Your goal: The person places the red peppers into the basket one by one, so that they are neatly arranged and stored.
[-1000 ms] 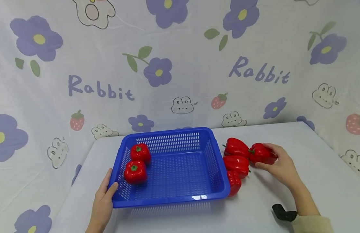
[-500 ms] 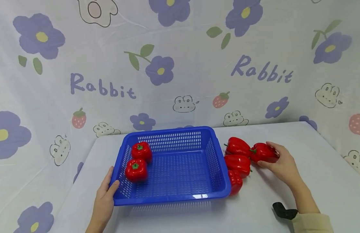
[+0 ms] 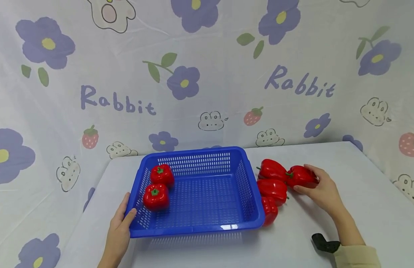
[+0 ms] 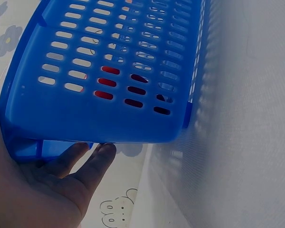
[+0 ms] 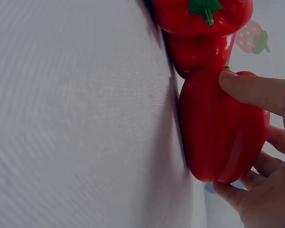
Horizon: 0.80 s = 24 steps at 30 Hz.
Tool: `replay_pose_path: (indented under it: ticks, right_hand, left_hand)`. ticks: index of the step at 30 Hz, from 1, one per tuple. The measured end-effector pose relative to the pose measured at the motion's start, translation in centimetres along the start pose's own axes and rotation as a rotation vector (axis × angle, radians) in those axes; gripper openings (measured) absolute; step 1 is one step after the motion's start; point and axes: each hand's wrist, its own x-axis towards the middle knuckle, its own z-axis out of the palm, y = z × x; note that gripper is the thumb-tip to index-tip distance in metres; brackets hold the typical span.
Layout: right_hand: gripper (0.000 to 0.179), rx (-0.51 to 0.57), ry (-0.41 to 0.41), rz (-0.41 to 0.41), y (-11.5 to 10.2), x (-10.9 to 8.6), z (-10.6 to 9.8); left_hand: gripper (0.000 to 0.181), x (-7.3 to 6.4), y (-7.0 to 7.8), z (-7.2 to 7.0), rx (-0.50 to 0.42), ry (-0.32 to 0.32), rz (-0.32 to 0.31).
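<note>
My left hand [image 3: 117, 229] grips the left side of a blue plastic basket [image 3: 193, 230], its thumb over the rim. Inside at the left, two red bell peppers with green stems stand together, a rear one [image 3: 164, 175] and a front one [image 3: 156, 199]. My right hand [image 3: 322, 190] holds a red bell pepper [image 3: 301, 176] lying on the table, thumb on one side and fingers round the other. The right wrist view shows this bell pepper [image 5: 218, 128] low against the white surface, end to end with its neighbour.
Three more red bell peppers lie along the basket's right side: a rear one [image 3: 272, 169], a middle one [image 3: 273, 190] and a front one [image 3: 269, 212] partly hidden by the rim. A black object [image 3: 324, 243] sits at the right wrist. Behind the white table [image 3: 360, 186] hangs a patterned curtain [image 3: 227, 93].
</note>
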Motion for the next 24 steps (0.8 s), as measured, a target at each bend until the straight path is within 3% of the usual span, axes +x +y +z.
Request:
replay_pose_path:
  ticks: [24]
  right_hand:
    - [0.083,-0.019,0.071,0.038,0.08,-0.1,-0.43]
  left_hand:
    - [0.063,0.03,-0.07,-0.06,0.0,-0.003,0.002]
